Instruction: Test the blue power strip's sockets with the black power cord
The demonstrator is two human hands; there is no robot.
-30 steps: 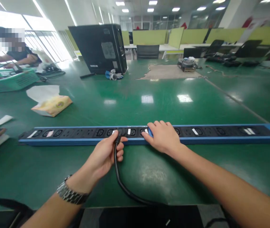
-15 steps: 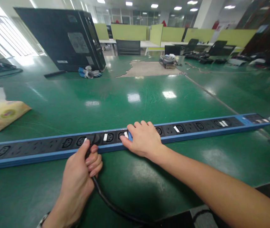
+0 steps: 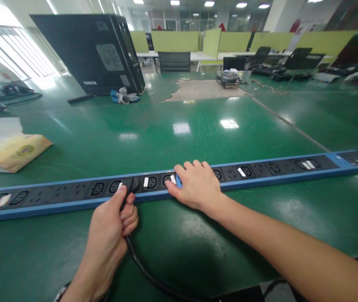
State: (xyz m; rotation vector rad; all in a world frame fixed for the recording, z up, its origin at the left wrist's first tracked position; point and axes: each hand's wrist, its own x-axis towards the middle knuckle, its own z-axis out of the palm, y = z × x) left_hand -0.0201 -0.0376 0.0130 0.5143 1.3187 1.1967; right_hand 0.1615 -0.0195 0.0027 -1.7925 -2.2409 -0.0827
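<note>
Left hand (image 3: 111,224) is clenched on the black plug (image 3: 131,186), now seated in the power strip (image 3: 260,174) mid-length; a second ago it hovered at the socket. Right hand (image 3: 198,186) lies flat, pinning the strip just beside the plug. Cable (image 3: 149,272) trails toward the near table edge.

Counts on the green table

There was one power strip (image 3: 260,174), one black cable (image 3: 147,272), one computer tower (image 3: 87,52), one tissue pack (image 3: 12,153), and two hands.

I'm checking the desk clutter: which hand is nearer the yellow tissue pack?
Left. The left hand grips the plug at the power strip, on the tissue pack side; the right hand presses the strip farther right.
</note>
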